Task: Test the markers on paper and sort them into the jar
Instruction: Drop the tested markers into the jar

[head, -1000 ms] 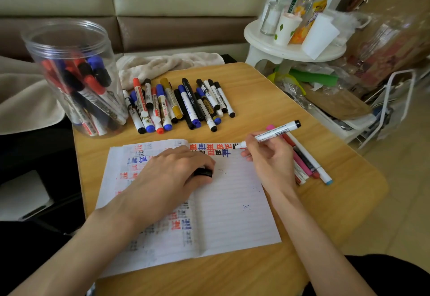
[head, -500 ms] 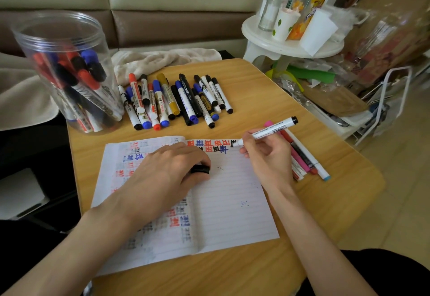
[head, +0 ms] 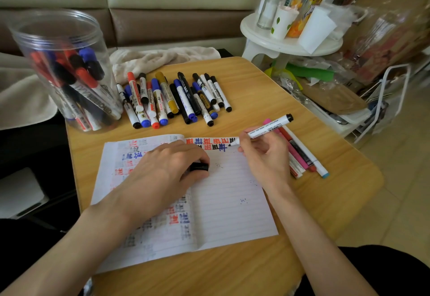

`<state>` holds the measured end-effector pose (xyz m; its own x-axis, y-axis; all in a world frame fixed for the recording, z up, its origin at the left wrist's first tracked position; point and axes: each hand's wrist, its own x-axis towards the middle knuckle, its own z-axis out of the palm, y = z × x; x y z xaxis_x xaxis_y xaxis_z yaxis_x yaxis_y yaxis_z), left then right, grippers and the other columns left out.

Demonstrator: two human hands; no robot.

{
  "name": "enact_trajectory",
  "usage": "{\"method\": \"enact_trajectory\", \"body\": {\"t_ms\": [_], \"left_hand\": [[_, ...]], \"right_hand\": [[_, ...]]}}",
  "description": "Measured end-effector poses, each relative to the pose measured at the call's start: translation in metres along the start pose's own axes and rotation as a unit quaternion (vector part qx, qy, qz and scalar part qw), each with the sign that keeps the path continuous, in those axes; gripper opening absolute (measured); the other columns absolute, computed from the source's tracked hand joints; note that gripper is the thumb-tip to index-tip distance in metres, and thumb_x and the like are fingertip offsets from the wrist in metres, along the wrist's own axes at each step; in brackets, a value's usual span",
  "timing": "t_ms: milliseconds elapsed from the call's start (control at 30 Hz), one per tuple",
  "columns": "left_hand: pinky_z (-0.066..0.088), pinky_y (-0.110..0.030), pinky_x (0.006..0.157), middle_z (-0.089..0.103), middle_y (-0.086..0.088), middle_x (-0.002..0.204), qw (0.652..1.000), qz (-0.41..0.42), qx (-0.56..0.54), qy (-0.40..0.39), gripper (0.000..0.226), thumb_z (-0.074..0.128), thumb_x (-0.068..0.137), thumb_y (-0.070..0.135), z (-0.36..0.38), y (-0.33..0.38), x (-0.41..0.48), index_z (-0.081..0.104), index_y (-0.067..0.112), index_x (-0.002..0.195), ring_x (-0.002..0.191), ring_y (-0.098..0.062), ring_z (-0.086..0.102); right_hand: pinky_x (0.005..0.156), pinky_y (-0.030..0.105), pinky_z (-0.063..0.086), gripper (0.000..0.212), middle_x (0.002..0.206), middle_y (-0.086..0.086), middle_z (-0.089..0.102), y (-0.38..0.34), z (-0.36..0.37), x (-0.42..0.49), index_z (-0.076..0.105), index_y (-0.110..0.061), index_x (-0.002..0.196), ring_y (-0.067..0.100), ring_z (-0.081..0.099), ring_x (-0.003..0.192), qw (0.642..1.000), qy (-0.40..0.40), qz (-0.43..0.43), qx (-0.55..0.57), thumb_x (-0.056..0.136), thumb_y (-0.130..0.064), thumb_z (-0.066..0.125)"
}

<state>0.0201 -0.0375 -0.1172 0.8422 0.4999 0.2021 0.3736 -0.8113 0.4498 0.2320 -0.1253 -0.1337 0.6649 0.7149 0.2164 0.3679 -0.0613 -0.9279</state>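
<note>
Grips white marker [head: 267, 128] in right hand [head: 265, 158], tip at top edge of lined paper [head: 232, 207]; pinches black cap [head: 199, 167] in left hand [head: 160, 174], resting on same paper.

Through the wall of the jar [head: 28, 47] I can read WHITEBOARD in block capitals along one marker [head: 99, 101]. The white marker [head: 267, 129] in my fingers [head: 252, 143] carries fine print and a barcode, too small to read. The red, blue and black characters [head: 209, 143] on my paper [head: 228, 202] are not clear enough to make out.
</note>
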Motion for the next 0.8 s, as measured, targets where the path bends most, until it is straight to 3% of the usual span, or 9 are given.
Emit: {"method": "enact_trajectory", "body": {"t_ms": [100,267,500,800], "left_hand": [[0.053,-0.032,0.089,0.062,0.020,0.114,1.000,0.000,-0.002,0.003,0.029,0.049,0.094,0.050,-0.0006,0.0004,-0.0006,0.063,0.036,0.116,0.103,-0.005,0.057],[0.053,-0.031,0.090,0.062,0.020,0.114,1.000,0.003,-0.002,0.002,0.030,0.048,0.094,0.051,-0.0005,-0.0002,0.0001,0.062,0.037,0.116,0.104,-0.004,0.057],[0.053,-0.031,0.093,0.061,0.022,0.116,1.000,0.000,0.006,-0.001,0.030,0.047,0.094,0.052,0.0001,-0.0009,0.0002,0.061,0.039,0.117,0.106,-0.003,0.057],[0.053,-0.031,0.093,0.062,0.022,0.116,1.000,0.001,0.003,-0.002,0.030,0.048,0.094,0.052,0.0003,-0.0014,0.0012,0.061,0.038,0.117,0.106,-0.003,0.058]], "right_hand": [[0.077,0.032,0.063,0.005,0.084,-0.005,0.076,0.0007,-0.0009,-0.0013,0.070,-0.024,0.097,0.014,0.076,0.081,1.000,0.009,0.007,0.003,0.097,-0.019,0.073],[0.069,0.021,0.059,0.004,0.080,0.000,0.078,-0.0031,-0.0032,-0.0015,0.071,-0.018,0.098,0.010,0.076,0.074,0.999,0.013,0.019,0.034,0.098,-0.014,0.072],[0.076,0.032,0.063,0.013,0.083,-0.004,0.078,-0.0002,-0.0006,-0.0010,0.072,-0.026,0.091,0.015,0.077,0.079,1.000,0.004,0.004,0.014,0.095,-0.014,0.074],[0.075,0.030,0.063,0.007,0.083,-0.001,0.078,-0.0027,-0.0035,-0.0016,0.072,-0.019,0.097,0.013,0.077,0.077,0.999,0.009,0.026,0.034,0.096,-0.012,0.073]]}}
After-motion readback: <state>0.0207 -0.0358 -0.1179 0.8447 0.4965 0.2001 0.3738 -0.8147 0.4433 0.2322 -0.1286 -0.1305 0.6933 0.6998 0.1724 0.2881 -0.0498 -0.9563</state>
